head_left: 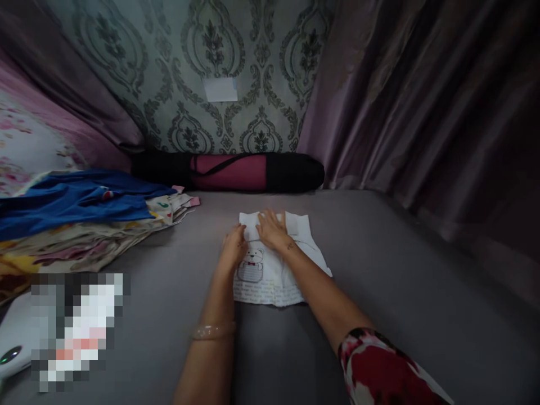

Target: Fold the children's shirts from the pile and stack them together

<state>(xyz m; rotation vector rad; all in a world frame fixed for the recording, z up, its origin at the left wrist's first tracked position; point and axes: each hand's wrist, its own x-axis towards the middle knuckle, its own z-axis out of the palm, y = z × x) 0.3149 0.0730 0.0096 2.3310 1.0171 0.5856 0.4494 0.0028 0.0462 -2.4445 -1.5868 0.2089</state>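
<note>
A small white pair of shorts (295, 287) lies flat on the grey bed sheet, with a bear print on its left part and rows of lettering along the lower edge. At its upper left edge, my left hand (235, 243) has its fingers curled in a pinch on the cloth. My right hand (272, 229) rests flat on the upper part of the shorts, fingers spread, covering some of the waist area.
Blue cloth (80, 197) tops a pile of clothes on the left. A black and dark pink long bag (230, 171) lies against the patterned wall. Purple curtains (358, 112) hang at the right. A white object (21, 332), partly pixelated, sits at the lower left.
</note>
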